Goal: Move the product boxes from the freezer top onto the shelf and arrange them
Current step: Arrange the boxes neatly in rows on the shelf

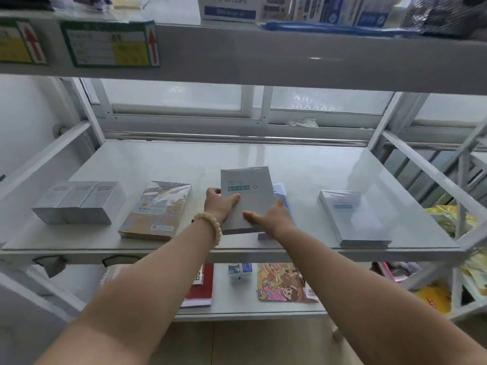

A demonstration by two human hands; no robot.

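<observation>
A flat grey box with a green label lies in the middle of the white shelf, on top of another bluish box. My left hand grips its left edge, thumb on top. My right hand holds its near right corner. On the shelf to the left lie a gold-and-silver wrapped box and three small silver boxes side by side. A flat white box lies to the right.
An upper shelf with a paper clips carton overhangs close above. A lower shelf holds a red book, a small blue-white carton and a cartoon pack. Yellow bags fill the rack at right.
</observation>
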